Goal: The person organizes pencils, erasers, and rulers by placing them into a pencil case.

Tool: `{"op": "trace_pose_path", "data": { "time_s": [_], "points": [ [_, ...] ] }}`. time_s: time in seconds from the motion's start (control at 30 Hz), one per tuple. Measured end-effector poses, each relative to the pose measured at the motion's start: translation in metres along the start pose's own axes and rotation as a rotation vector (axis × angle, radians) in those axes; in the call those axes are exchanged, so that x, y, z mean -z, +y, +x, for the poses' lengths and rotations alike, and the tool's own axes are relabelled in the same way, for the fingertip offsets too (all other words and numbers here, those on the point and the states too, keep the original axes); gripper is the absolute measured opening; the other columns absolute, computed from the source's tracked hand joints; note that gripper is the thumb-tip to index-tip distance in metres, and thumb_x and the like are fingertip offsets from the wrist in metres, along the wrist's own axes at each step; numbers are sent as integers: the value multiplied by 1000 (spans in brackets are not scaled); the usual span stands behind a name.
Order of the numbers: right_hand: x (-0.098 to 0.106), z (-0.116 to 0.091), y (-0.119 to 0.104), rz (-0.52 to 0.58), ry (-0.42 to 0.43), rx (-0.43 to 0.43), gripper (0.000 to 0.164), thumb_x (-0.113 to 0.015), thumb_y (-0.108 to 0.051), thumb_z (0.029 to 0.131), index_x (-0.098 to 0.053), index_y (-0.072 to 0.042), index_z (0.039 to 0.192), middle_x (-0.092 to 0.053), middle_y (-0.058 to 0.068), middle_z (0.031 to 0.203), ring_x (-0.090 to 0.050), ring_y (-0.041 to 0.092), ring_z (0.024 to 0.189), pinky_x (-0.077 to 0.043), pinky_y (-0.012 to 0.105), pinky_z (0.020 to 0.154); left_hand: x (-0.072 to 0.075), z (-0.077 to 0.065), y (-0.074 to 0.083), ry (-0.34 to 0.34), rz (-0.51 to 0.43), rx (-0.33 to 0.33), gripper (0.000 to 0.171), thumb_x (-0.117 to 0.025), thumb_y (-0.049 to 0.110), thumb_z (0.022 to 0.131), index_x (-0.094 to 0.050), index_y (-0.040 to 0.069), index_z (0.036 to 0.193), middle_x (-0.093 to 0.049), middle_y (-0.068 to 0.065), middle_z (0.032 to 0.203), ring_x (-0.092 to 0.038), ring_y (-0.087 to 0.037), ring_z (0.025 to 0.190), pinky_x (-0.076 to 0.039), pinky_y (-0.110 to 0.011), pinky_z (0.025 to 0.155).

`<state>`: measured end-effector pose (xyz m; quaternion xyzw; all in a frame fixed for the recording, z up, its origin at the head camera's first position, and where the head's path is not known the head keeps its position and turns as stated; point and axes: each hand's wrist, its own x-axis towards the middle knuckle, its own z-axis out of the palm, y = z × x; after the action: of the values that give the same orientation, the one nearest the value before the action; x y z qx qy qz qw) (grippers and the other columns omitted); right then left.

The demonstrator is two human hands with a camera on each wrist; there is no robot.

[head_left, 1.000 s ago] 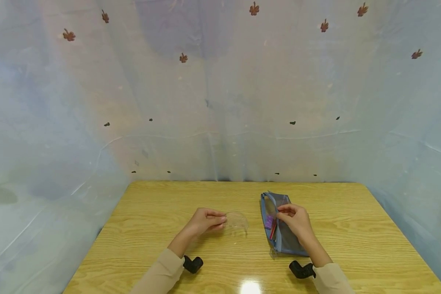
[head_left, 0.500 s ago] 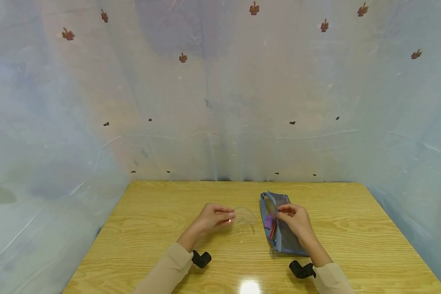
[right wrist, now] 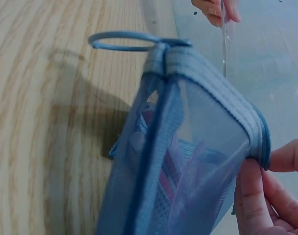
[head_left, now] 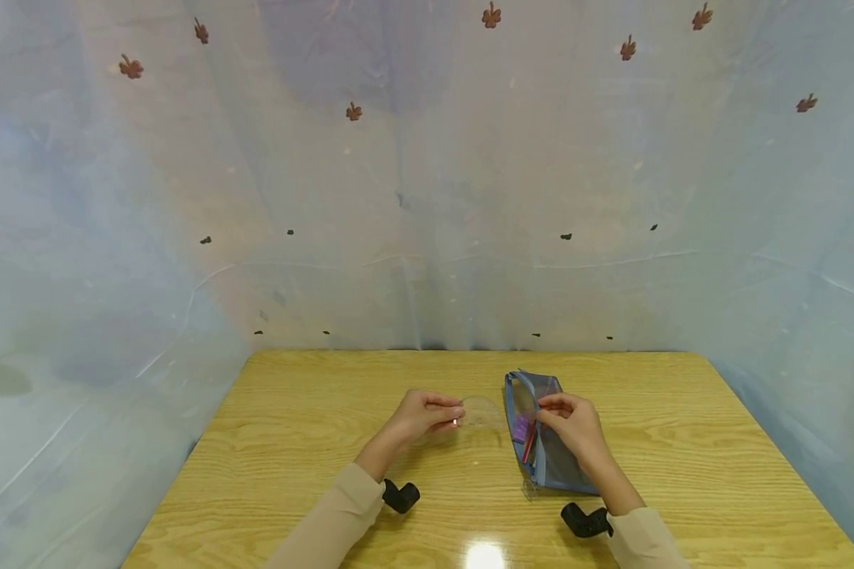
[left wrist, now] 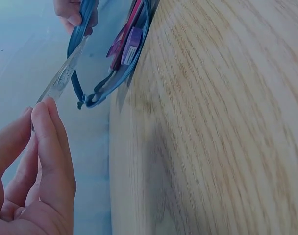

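Observation:
A clear, half-round protractor (head_left: 481,412) is pinched at one end between the thumb and fingers of my left hand (head_left: 427,416). Its far end reaches close to the mouth of a blue mesh pencil case (head_left: 562,458) lying unzipped on the table. My right hand (head_left: 575,427) pinches the zipper edge of the case, holding the mouth apart. Inside, the left wrist view shows a purple item (left wrist: 133,45) with a white label and a red, pen-like item (left wrist: 123,41). From the right wrist view, the case's mesh side (right wrist: 208,127) partly hides these contents.
The wooden table (head_left: 313,442) extends around both hands, with a pale patterned curtain (head_left: 427,197) behind it. A ring pull (right wrist: 124,40) sticks out from the near end of the case. Black wrist mounts (head_left: 402,497) sit on both forearms.
My left hand has carried the protractor right and slightly away from me, up to the pencil case's mouth. The right hand and the case have stayed in place.

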<state>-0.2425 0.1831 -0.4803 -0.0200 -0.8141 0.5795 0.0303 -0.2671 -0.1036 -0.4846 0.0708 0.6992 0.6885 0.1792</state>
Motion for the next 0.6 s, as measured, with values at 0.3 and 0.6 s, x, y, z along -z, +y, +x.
{"op": "trace_pose_path", "data": {
  "time_s": [0.3, 0.6],
  "points": [
    [1, 0, 0, -8, -4, 6, 20, -71, 0, 89, -70, 7, 108, -68, 14, 99, -65, 14, 82, -55, 25, 72, -10, 6, 0, -10, -9, -13, 29, -70, 5, 93, -68, -9, 119, -72, -21, 104, -73, -29, 92, -56, -45, 87],
    [0, 0, 0, -4, 2, 4, 21, -71, 0, 88, -70, 8, 107, -69, 14, 98, -65, 14, 81, -55, 25, 71, -21, 11, -3, -21, -63, 8, 32, -68, 0, 93, -64, -13, 122, -72, -22, 104, -72, -32, 92, -56, -45, 87]
  ]
}}
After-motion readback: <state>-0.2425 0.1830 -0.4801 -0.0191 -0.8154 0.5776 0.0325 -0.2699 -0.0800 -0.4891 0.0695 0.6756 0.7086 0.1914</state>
